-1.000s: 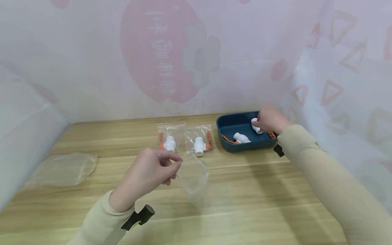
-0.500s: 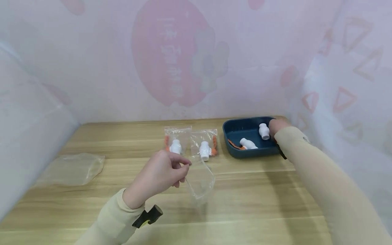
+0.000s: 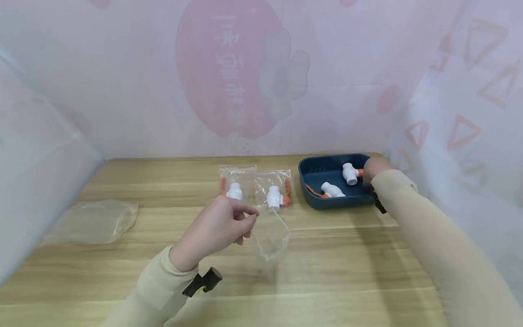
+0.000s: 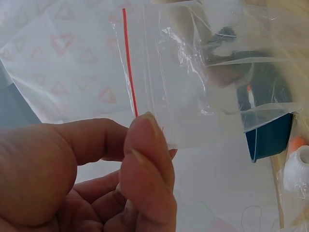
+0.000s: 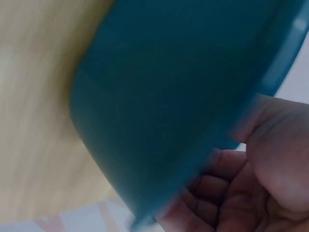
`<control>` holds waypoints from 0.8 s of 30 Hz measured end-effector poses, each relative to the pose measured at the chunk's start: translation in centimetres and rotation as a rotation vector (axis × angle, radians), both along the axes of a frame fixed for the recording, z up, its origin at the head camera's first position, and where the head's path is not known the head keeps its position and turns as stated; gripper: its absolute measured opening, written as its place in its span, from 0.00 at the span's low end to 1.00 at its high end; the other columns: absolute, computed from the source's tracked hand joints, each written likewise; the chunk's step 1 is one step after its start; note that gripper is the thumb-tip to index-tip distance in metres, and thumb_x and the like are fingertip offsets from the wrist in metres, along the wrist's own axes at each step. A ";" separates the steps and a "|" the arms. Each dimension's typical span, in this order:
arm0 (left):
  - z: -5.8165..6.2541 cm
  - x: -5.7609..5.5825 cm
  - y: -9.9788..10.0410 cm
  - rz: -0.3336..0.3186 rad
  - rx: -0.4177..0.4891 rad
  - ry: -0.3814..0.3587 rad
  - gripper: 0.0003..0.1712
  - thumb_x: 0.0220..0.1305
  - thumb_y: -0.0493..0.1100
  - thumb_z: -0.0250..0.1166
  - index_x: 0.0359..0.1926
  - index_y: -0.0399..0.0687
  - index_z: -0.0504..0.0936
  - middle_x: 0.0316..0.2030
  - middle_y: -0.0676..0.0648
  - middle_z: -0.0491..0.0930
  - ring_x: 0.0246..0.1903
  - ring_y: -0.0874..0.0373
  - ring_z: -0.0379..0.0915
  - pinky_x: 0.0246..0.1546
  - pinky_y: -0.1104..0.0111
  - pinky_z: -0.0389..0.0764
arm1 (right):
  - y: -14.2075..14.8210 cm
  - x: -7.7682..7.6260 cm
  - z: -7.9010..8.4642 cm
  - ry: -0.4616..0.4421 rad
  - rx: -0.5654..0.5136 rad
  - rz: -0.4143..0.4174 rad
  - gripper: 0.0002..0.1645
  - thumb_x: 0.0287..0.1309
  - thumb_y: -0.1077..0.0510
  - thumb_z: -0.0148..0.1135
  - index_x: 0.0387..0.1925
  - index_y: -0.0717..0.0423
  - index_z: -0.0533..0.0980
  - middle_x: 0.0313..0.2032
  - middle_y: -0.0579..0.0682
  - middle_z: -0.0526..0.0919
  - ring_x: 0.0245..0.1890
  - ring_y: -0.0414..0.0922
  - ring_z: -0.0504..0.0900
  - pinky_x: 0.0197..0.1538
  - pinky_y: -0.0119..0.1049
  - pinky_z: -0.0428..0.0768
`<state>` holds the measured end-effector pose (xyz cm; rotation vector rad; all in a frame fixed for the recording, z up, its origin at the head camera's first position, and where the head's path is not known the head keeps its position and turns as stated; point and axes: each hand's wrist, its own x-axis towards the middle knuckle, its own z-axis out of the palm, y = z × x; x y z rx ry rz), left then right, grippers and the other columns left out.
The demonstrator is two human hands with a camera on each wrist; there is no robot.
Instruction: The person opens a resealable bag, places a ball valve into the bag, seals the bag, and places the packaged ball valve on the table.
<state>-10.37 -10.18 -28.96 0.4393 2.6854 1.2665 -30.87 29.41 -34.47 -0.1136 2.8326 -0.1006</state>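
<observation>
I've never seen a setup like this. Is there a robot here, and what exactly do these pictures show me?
No robot: these are a person's bare hands. The wide picture comes from a camera worn on the head, looking forward and down; the two close-ups come from cameras on each wrist.

On the wooden table stands a dark blue tray with white-and-orange pieces inside. Left of it lie two small clear bags, each with one such piece in it, and further left a larger clear bag.

The left hand pinches another small bag; its close-up shows the red line along one edge. The right hand is at the tray's right end. What it grasps there, if anything, is hidden.
</observation>
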 end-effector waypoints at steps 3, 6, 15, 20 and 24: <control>-0.3 -0.5 0.2 -0.002 0.036 -0.024 0.10 0.63 0.35 0.61 0.42 0.42 0.88 0.16 0.52 0.79 0.16 0.56 0.78 0.23 0.67 0.79 | 0.2 0.4 1.0 0.051 0.002 0.006 0.06 0.49 0.66 0.61 0.20 0.63 0.77 0.27 0.58 0.78 0.28 0.53 0.74 0.33 0.41 0.75; -0.7 -1.0 0.4 -0.001 0.068 -0.048 0.09 0.64 0.34 0.62 0.42 0.40 0.87 0.16 0.50 0.79 0.16 0.55 0.78 0.24 0.66 0.81 | 0.5 0.6 1.8 0.113 0.001 0.032 0.09 0.54 0.64 0.60 0.21 0.62 0.77 0.26 0.58 0.76 0.27 0.53 0.71 0.33 0.43 0.73; -1.7 -1.9 0.7 0.006 0.108 -0.105 0.10 0.63 0.33 0.62 0.42 0.38 0.87 0.17 0.49 0.79 0.17 0.55 0.77 0.24 0.66 0.83 | -1.1 0.8 4.2 0.308 -0.057 0.125 0.08 0.56 0.67 0.65 0.27 0.69 0.74 0.24 0.59 0.76 0.25 0.54 0.73 0.33 0.48 0.76; -1.9 -2.2 0.9 -0.007 0.111 -0.103 0.08 0.64 0.33 0.63 0.41 0.38 0.87 0.17 0.47 0.79 0.17 0.56 0.77 0.24 0.66 0.83 | -2.3 1.1 5.7 0.344 -0.030 0.186 0.07 0.58 0.68 0.67 0.28 0.68 0.76 0.24 0.58 0.78 0.26 0.53 0.75 0.33 0.47 0.77; -1.9 -2.4 1.1 -0.019 0.102 -0.088 0.08 0.64 0.33 0.63 0.39 0.39 0.88 0.17 0.49 0.80 0.16 0.56 0.77 0.23 0.66 0.83 | -3.2 1.9 7.6 0.349 -0.069 0.177 0.07 0.59 0.67 0.67 0.30 0.70 0.79 0.26 0.60 0.80 0.26 0.54 0.75 0.33 0.46 0.77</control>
